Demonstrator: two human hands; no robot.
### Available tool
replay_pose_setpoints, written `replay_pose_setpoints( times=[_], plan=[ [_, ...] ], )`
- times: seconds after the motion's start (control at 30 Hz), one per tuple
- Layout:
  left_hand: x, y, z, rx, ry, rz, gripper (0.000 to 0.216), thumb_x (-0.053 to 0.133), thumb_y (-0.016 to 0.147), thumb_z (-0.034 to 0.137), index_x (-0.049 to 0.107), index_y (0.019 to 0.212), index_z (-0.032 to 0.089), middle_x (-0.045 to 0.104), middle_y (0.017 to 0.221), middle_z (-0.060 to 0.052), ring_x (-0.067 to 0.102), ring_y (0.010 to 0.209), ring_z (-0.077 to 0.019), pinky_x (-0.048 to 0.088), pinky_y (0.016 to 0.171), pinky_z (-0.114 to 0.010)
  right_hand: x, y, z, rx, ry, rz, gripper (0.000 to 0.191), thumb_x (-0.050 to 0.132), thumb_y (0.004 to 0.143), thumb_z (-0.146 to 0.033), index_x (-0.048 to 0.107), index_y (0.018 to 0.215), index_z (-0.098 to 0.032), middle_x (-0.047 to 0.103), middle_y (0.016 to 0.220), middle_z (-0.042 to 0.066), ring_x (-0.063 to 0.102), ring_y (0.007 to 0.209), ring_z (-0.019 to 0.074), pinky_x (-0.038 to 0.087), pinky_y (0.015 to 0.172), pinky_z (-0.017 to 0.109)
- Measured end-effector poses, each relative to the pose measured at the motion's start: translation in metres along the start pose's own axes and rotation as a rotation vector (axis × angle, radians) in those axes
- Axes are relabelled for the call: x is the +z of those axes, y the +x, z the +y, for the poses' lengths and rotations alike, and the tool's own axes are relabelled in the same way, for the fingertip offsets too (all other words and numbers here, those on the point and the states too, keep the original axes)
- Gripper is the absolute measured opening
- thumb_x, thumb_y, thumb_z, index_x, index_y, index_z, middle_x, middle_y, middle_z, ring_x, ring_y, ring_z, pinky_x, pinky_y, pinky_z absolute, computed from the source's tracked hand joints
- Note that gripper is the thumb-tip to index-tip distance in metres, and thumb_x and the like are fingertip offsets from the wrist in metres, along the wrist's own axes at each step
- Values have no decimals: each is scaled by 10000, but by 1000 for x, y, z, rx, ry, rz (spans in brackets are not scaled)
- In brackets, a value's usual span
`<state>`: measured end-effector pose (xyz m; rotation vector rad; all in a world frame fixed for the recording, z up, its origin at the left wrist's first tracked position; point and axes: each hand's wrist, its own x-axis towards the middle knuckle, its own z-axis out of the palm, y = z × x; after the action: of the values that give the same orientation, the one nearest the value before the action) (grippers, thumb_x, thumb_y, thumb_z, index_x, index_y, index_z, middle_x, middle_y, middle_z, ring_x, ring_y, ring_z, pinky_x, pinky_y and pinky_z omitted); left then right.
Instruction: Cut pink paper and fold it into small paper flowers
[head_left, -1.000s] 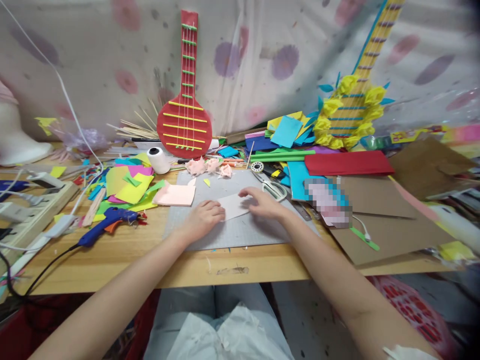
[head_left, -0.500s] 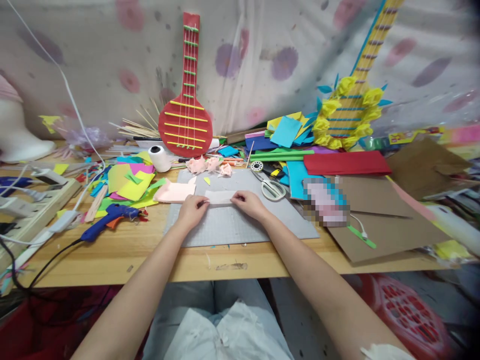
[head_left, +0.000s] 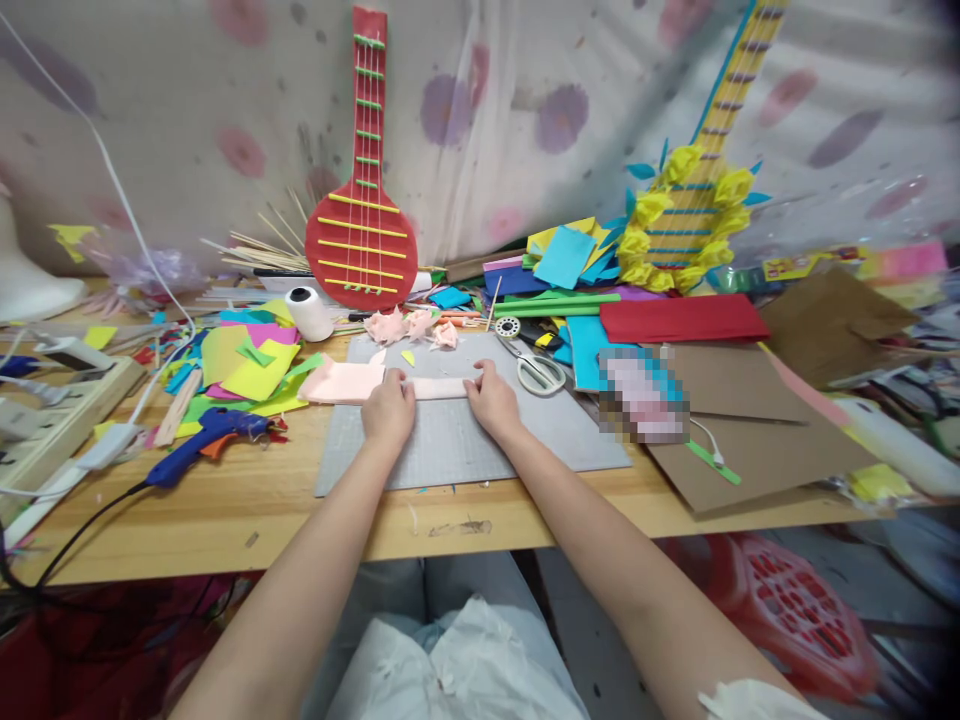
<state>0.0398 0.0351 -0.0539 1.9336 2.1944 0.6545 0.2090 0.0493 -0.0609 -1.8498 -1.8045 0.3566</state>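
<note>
A narrow strip of pale pink paper (head_left: 441, 388) stretches level between my two hands, low over the grey cutting mat (head_left: 450, 455). Its left end is in my left hand (head_left: 388, 410), whose fingers are closed on it. My right hand (head_left: 493, 398) pinches the other end between thumb and fingers. Just left of my left hand lies a wider pale pink sheet (head_left: 341, 382). Behind the strip sit several crumpled pink paper flowers (head_left: 416, 325) and a small yellow-green scrap (head_left: 407, 357). To the right of my right hand, scissors (head_left: 541, 375) rest on the mat.
A blue glue gun (head_left: 202, 445) lies left, its cord trailing off the table's front. Coloured paper scraps (head_left: 259, 370) and a thread spool (head_left: 309, 314) are behind it. A red paper instrument (head_left: 361, 245) leans at the back. Brown cardboard (head_left: 765, 440) covers the right.
My fingers have shifted on the strip, which now looks narrower and pinker. My left hand has turned more upright, and my right fingers have lifted a little. The whole view has shifted slightly.
</note>
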Motion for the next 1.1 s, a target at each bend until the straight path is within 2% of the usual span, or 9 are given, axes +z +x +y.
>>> replay_pose_setpoints(
  times=[0.17,0.37,0.47,0.67,1.0,1.1],
  plan=[
    [2,-1,5,-45,47,31,428,381,835,343,365,1208,135,635,929,-178,615,852,-288,427,679,-366,3,-1,-5,-11,-156,-10,310,406,868,-288,397,1152,-164,629,898,118,578,855,233,387,691,303],
    [1,-2,9,-53,129,51,471,376,837,349,332,1235,100,626,905,-200,614,859,-311,437,681,-383,7,1,-7,-21,-266,-36,252,372,887,-289,405,1095,-152,615,920,144,573,864,241,400,694,313],
    [2,-3,10,-73,164,67,473,403,830,328,311,1241,112,625,910,-175,613,873,-289,443,697,-367,7,3,-11,-18,-316,-60,218,371,891,-281,409,1062,-152,620,912,126,573,868,231,410,693,305],
    [2,-2,11,-96,189,70,386,438,824,329,371,1155,141,632,900,-131,616,858,-255,445,691,-330,10,7,-12,-4,-373,-51,199,355,900,-284,411,1044,-159,627,925,103,577,877,219,421,678,290],
    [1,0,12,-106,205,39,307,440,827,347,420,1067,157,623,881,-127,607,826,-255,433,663,-337,9,7,-12,-1,-365,-63,198,340,907,-300,409,1046,-176,623,936,93,577,878,212,422,677,296],
    [1,0,9,-53,198,53,241,443,827,316,471,1018,170,605,875,-111,577,851,-252,424,660,-337,8,7,-14,-1,-373,-88,203,351,903,-295,417,1055,-177,614,964,100,571,899,213,424,686,298]
  ],
)
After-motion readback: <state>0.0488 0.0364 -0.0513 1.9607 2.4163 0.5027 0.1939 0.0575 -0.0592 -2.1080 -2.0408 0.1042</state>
